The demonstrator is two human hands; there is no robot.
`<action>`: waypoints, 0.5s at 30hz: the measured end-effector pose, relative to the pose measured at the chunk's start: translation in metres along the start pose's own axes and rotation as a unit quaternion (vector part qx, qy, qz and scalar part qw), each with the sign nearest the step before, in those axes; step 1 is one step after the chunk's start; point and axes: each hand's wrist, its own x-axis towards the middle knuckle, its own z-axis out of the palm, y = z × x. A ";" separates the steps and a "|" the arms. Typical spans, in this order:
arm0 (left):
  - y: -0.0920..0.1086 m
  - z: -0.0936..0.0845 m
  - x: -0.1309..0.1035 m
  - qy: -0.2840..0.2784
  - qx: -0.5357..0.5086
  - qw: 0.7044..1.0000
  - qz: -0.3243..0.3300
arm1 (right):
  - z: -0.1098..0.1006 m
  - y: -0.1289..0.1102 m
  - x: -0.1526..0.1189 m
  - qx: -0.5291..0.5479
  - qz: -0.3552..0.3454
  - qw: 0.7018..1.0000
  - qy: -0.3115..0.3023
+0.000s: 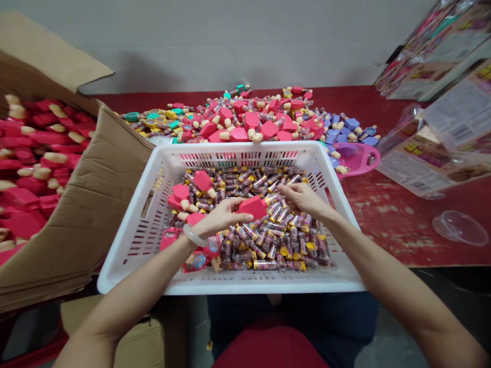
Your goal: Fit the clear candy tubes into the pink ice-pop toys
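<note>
My left hand (226, 214) is closed on a pink-red plastic piece (252, 207) above the middle of a white slatted basket (264, 289). To the right, my right hand (299, 197) is closed, its fingertips pinched over small clear tubes with yellow caps (274, 240); what it holds, if anything, is too small to make out. The tubes fill most of the basket. Several red pieces with beige knobs (180, 194) lie at the basket's left side, partly behind my left hand and wrist.
A cardboard box (76, 204) of red pieces stands at the left. Behind the basket, red, yellow, green and purple pieces (251, 120) are heaped on the red table (406, 220). At right are a pink tray (358, 158), packaged boxes (433, 153) and a clear lid (460, 227).
</note>
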 end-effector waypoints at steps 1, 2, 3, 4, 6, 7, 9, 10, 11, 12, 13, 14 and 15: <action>0.000 0.000 0.000 0.011 0.015 1.000 0.006 | 0.000 0.000 0.000 -0.009 0.016 1.000 0.016; 0.000 0.000 0.000 0.016 0.021 1.000 0.006 | 0.000 0.000 0.000 -0.013 0.018 1.000 0.020; 0.000 0.000 0.000 0.012 0.014 1.000 0.000 | -0.002 0.000 0.000 -0.008 0.007 1.000 0.009; 0.000 -0.001 0.000 -0.001 0.000 1.000 -0.011 | -0.003 -0.002 -0.001 0.002 -0.012 1.000 -0.012; 0.000 -0.002 -0.001 -0.030 -0.024 0.999 -0.032 | -0.005 -0.004 -0.003 0.016 -0.038 0.997 -0.058; 0.000 -0.003 -0.002 -0.037 -0.021 0.999 -0.032 | -0.006 -0.005 -0.004 0.012 -0.037 0.997 -0.072; 0.000 -0.004 -0.003 -0.020 0.028 0.999 -0.004 | -0.004 -0.004 -0.004 -0.014 -0.005 0.997 -0.073; 0.000 -0.004 -0.003 0.001 0.066 0.998 0.023 | -0.002 -0.003 -0.004 -0.034 0.016 0.997 -0.061; 0.000 -0.004 -0.003 0.022 0.104 0.993 0.050 | 0.001 -0.003 -0.004 -0.054 0.033 0.997 -0.044; 0.000 -0.004 -0.003 0.039 0.133 0.988 0.067 | 0.002 -0.002 -0.004 -0.068 0.041 0.996 -0.029; 0.000 -0.005 -0.002 0.048 0.147 0.986 0.069 | 0.004 -0.002 -0.003 -0.074 0.038 0.996 -0.019; 0.000 -0.005 -0.002 0.046 0.144 0.987 0.059 | 0.004 -0.002 -0.003 -0.072 0.024 0.997 -0.019; 0.000 -0.005 -0.001 0.034 0.127 0.991 0.038 | 0.003 -0.003 -0.003 -0.060 0.002 0.998 -0.025</action>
